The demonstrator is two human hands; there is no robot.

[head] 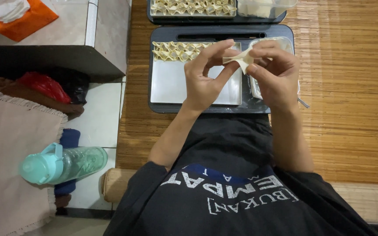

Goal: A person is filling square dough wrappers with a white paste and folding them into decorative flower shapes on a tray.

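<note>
Clearly we have a thin, pale, square dough wrapper (241, 59) pinched between both hands above the dark plastic tray (162, 107). Our left hand (204, 78) closes thumb and forefinger on its edge at nine o'clock, and our right hand (274, 72) nips the opposite side at three o'clock, so the sheet hangs folded between the two sets of fingertips, drooping to a point at six o'clock.

We judge it very light, soft and limp, slightly tacky perhaps, and easily torn or stretched; it wants a gentle pinch at corners and edges, never a squeeze across the middle.

Below the left hand lies a white rectangular plate (176, 85) with a row of folded dumplings (176, 50) along its twelve o'clock edge. A clear plastic tub (253, 89) sits under the right hand. At eight o'clock, a teal-capped water bottle (62, 164) lies on the floor.
</note>
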